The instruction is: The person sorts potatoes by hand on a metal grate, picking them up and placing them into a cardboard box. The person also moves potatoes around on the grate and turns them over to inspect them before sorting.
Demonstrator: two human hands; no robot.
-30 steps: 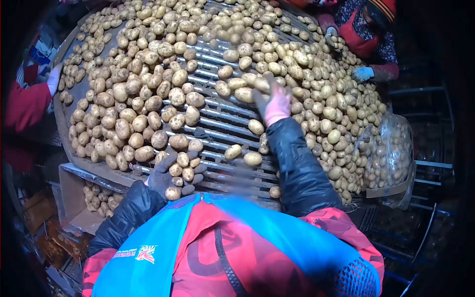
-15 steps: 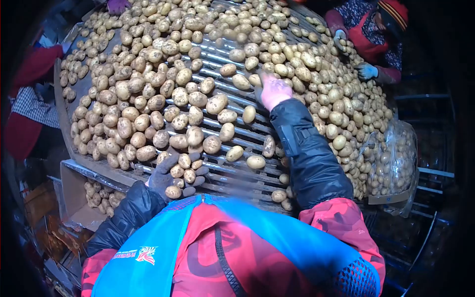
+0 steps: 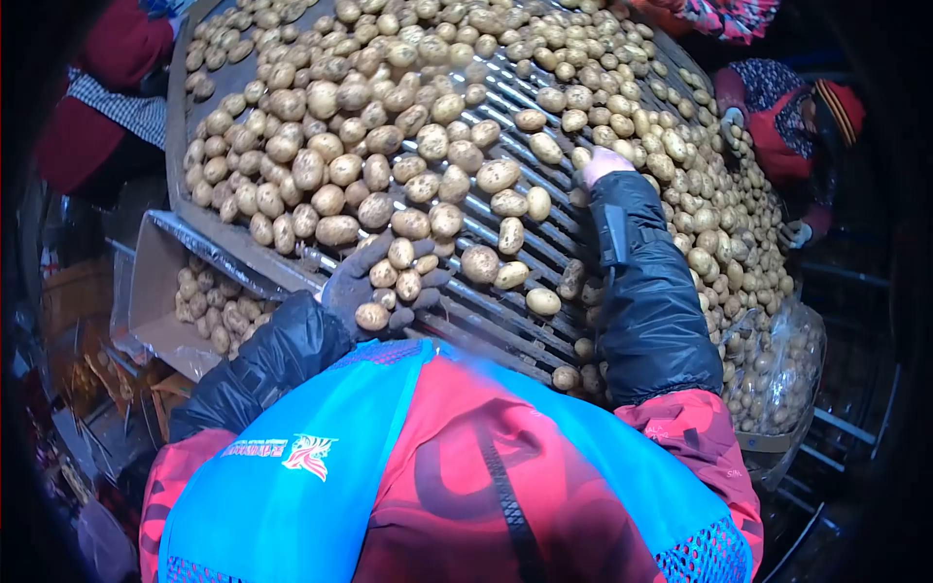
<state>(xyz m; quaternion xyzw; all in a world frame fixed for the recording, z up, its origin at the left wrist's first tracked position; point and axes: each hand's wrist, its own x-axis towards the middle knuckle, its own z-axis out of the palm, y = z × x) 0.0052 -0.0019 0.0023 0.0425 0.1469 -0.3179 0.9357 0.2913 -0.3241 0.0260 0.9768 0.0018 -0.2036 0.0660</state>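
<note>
While the person's left hand (image 3: 348, 284), in a dark grey fabric glove, sits palm-up at the near edge, it's cupping a handful of small, round, tan-skinned potatoes (image 3: 409, 285). And the right hand (image 3: 603, 167), in a pink-backed glove, is way out fwd, nr loose potatoes; fingers hidden, so can't tell if it's gripping. Btwn the hands: the ribbed metal-bar deck (image 3: 520, 340), w/ a few loose, oval, dirt-flecked potatoes (image 3: 479, 264) lying on it. Big, pale brown heap (image 3: 323, 97) on the L, another dense, yellowish pile (image 3: 719, 243) on the R! Open-topped brown cardboard box (image 3: 155, 277), part-full, lower L; clear, shiny plastic bag (image 3: 777, 374) of potatoes, R. Co-worker (image 3: 782, 146) in red apron, upper R.
</note>
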